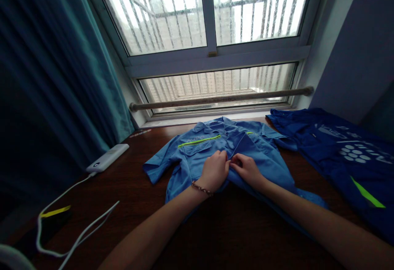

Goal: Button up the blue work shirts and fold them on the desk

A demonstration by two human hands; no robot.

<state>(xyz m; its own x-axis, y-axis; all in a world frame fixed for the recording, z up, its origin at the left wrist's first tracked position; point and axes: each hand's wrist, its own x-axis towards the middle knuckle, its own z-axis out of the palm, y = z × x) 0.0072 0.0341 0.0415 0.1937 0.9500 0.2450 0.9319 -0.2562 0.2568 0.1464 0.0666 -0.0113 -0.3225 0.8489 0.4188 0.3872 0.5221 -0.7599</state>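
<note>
- Shirt [197,163], light blue and short-sleeved, lies spread on the dark wooden worktop [135,216], its collar toward the window [172,28] and its hem toward the person. A yellow-green stripe crosses the chest above a flap pocket.
- The left hand [214,168] is over the middle of the shirt's front, its fingers curled in and nearly closed, pinching the front edge. A braided bracelet [202,188] rings that wrist.
- The right hand [248,170] meets it there, thumb and forefinger drawn together on the same bit of cloth. Whether a button sits between the fingertips I cannot tell; they hide it.
- Below the hands, the two front panels part.
- To the right a dark blue garment [326,151], with white printing and a yellow-green patch, lies beside the shirt, close against its sleeve.
- On the left, well apart from the shirt, a white box-shaped device [107,158] has a white cable [75,183] plugged into its near end. The cable loops past a yellow-edged black item [56,211].
- A blue curtain [70,65] hangs at the left, and a round rail [221,99] crosses the lower pane.
</note>
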